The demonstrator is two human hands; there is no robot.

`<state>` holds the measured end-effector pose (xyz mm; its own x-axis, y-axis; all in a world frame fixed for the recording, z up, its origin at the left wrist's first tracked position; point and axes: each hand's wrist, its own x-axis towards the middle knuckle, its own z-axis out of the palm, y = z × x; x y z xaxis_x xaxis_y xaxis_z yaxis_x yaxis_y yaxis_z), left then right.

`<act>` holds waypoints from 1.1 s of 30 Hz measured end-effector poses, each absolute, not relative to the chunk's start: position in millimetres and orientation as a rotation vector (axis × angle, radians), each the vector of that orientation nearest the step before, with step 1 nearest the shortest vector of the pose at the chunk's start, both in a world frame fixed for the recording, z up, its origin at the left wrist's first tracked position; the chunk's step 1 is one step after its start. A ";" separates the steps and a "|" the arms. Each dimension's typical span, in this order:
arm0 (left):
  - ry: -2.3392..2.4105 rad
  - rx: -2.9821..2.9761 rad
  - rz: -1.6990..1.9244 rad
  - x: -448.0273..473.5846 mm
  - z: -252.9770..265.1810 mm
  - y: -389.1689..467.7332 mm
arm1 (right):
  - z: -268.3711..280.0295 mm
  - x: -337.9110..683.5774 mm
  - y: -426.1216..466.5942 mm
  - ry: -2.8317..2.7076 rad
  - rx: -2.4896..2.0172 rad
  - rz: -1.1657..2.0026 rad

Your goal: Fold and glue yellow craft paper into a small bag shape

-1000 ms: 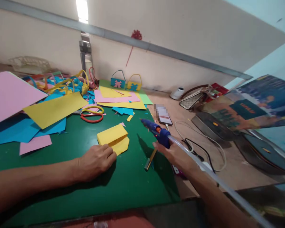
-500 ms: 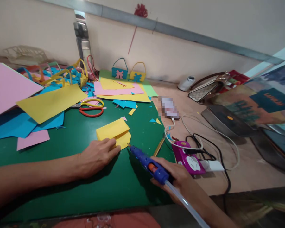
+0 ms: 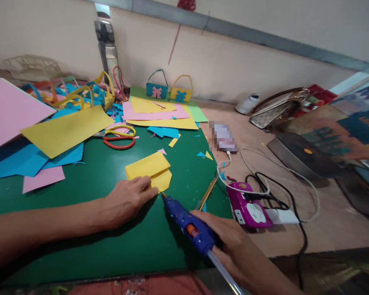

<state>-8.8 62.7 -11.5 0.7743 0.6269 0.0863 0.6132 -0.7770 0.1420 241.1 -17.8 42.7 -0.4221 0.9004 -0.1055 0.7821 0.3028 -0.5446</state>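
Observation:
A folded piece of yellow paper (image 3: 161, 179) lies on the green board (image 3: 104, 250). My left hand (image 3: 130, 200) holds it down, fingers bent together over its lower left part. In my right hand (image 3: 226, 235) is a blue hot glue gun (image 3: 184, 221), a clear glue stick (image 3: 226, 272) running out of its back. Its nozzle is at the lower edge of the yellow paper, close to my left fingertips; whether it touches the paper, I cannot tell. Beyond the paper lie scissors (image 3: 119, 142) with red and yellow handles.
Coloured sheets (image 3: 67, 129) and paper scraps crowd the left and back. Two small paper bags (image 3: 156, 91) stand near the wall. To the right are a gold-coloured cutter (image 3: 208, 193), a purple power strip (image 3: 249, 205) with cables, a phone (image 3: 224, 137) and a dark case (image 3: 303, 157).
The glue gun's nozzle has moved slightly left and down along the paper's lower edge, nearer my left fingertips. My left hand stays on the paper. The view has shifted a little.

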 end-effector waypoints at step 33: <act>0.965 2.888 0.321 -11.3 -15.1 64.4 | 39.0 236.8 -12.9 -2.430 -1.519 0.652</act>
